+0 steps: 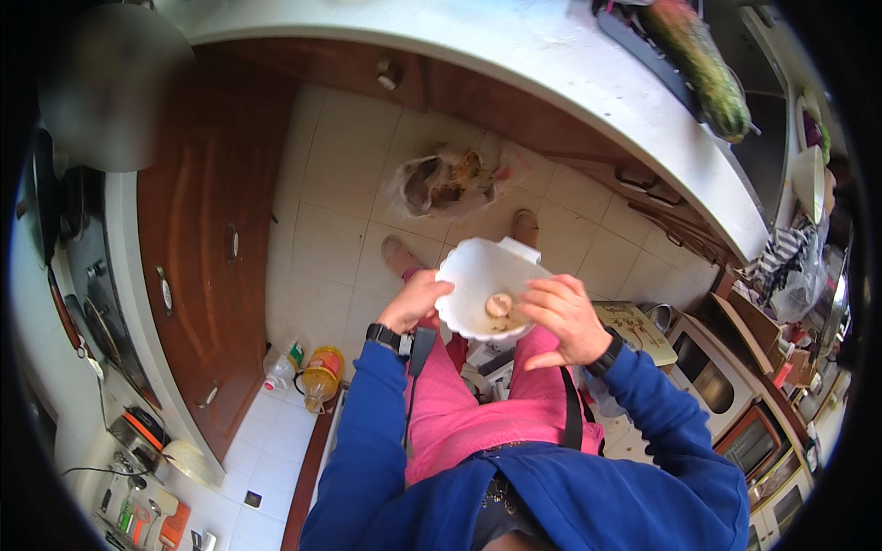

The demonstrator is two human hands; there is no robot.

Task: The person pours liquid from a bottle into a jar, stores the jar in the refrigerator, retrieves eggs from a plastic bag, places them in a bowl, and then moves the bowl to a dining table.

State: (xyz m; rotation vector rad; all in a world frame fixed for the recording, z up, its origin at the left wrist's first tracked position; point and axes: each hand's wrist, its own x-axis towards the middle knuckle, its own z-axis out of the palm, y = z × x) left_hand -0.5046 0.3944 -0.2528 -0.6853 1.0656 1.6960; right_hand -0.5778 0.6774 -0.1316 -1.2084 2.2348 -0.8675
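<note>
My left hand [412,302] grips the left rim of a white scalloped plastic container [475,275], tilted above my knees. A round, pale brown piece [499,304] lies inside it near some small dark bits. Over the container's right side is my right hand [561,318], its fingers spread and its thumb well apart. Nothing shows in that hand; whether its fingertips touch the container is unclear. Beyond the container, on the tiled floor [337,227], sits an open clear plastic bag [441,184] with scraps in it.
A white countertop [524,62] curves across the far side, bearing a large green gourd-like vegetable [710,82] and a dark flat blade [648,62]. Brown cabinet doors [207,241] stand at left. An oil bottle [322,375] and a clear bottle [281,368] are on the floor.
</note>
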